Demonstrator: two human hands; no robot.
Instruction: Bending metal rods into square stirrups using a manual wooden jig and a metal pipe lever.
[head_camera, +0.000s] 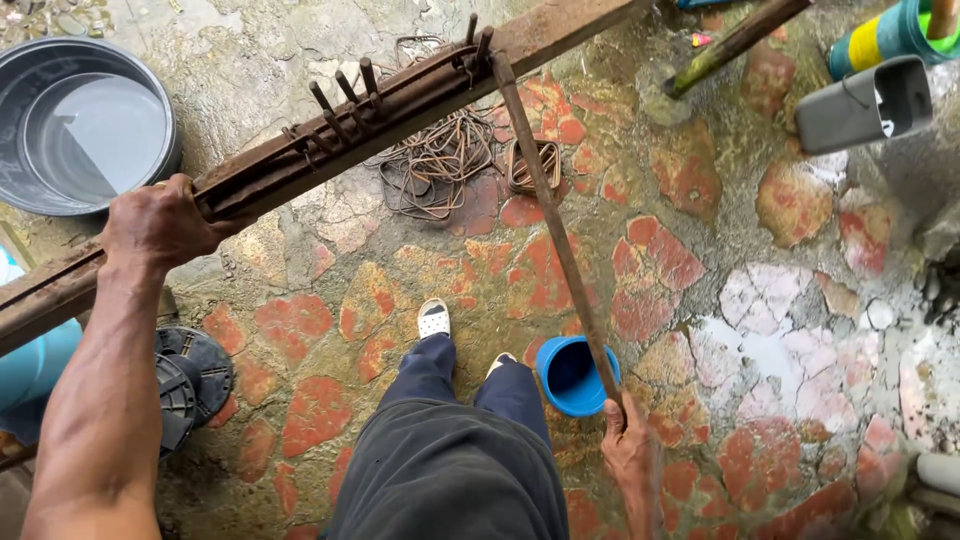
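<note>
The right hand (630, 445) is gripping a rusty steel rod (555, 230); the left hand (155, 225) is clamping the rusty bending beam (330, 150).

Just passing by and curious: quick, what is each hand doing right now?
Left hand: closed around the rusty steel beam.
Right hand: closed around the lower end of the long rusty rod.

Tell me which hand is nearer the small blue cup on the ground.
Right. The right hand grips the lower end of the long rusty rod just beside the blue cup. The left hand holds the rusty beam far across the frame.
</note>
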